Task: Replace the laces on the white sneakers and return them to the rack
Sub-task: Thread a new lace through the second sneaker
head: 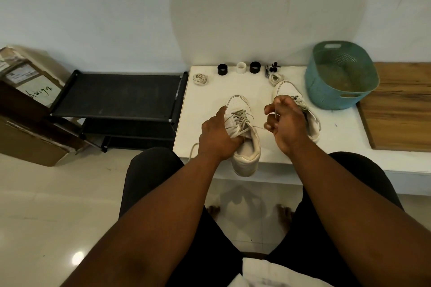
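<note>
White table [233,86], centre. Black rack [116,95], left of table, touching its edge. Teal basket [340,77], far right on table. Near sneaker [245,144] at table's near edge, heel overhanging; left hand [217,137] clamped on its left side at the collar. Second sneaker [289,91] just right, partly behind right hand [284,121], fingers curled, pinching lace [257,127] drawn from the near sneaker. Coiled lace [200,78], far left on table. Three rings [241,68], far edge.
</note>
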`<action>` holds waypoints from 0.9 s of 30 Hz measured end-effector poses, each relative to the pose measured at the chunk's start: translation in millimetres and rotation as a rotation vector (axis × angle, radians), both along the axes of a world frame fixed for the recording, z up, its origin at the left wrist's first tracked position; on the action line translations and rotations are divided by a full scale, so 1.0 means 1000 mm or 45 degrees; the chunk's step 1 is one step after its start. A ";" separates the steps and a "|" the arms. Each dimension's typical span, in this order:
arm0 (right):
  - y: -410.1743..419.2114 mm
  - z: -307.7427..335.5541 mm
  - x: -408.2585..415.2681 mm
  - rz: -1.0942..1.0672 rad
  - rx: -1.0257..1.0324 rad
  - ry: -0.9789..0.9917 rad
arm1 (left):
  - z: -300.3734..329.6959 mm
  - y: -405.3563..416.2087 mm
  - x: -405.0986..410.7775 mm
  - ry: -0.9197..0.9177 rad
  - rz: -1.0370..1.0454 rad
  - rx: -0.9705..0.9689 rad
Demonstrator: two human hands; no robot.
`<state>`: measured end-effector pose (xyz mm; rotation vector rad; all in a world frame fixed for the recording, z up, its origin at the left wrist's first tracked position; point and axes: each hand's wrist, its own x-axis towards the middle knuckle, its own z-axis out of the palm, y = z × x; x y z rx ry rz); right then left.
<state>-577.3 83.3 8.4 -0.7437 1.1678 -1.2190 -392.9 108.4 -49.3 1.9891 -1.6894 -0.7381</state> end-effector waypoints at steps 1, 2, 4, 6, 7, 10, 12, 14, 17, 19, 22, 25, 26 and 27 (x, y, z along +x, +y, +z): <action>-0.001 -0.003 -0.003 0.078 -0.132 0.363 | 0.003 0.003 -0.001 0.027 0.013 -0.003; -0.003 -0.008 -0.005 0.184 -0.263 0.774 | 0.003 0.004 -0.001 0.048 0.026 -0.009; -0.006 -0.015 -0.009 0.469 -0.368 1.395 | 0.005 0.008 -0.002 0.058 0.025 -0.027; -0.005 -0.015 -0.009 0.681 -0.310 1.587 | 0.004 0.009 -0.003 0.072 0.020 -0.031; -0.005 -0.013 -0.008 0.735 -0.295 1.622 | 0.003 0.010 -0.003 0.091 0.021 -0.026; -0.010 -0.005 -0.014 0.714 -0.228 1.721 | 0.000 0.009 0.000 0.135 0.015 -0.029; -0.013 0.000 -0.019 0.539 -0.190 1.626 | -0.001 0.009 0.002 0.156 0.014 -0.057; -0.012 0.004 -0.021 0.187 -0.142 1.060 | -0.003 0.008 0.003 0.179 0.015 -0.067; -0.008 0.013 -0.018 0.032 -0.014 0.144 | -0.003 0.007 0.001 0.191 0.020 -0.079; -0.008 0.012 -0.012 0.156 0.011 0.249 | -0.003 0.007 0.001 0.197 0.022 -0.088; -0.011 -0.005 -0.015 0.602 -0.148 1.400 | -0.003 0.007 0.000 0.209 -0.013 -0.103; -0.008 -0.005 -0.012 0.953 -0.121 1.661 | -0.005 0.007 0.000 0.207 -0.015 -0.087; -0.008 0.001 -0.013 0.978 -0.118 1.605 | -0.006 0.007 0.001 0.210 -0.013 -0.082; -0.008 0.007 -0.016 0.929 -0.115 1.498 | -0.006 0.007 0.001 0.213 -0.011 -0.078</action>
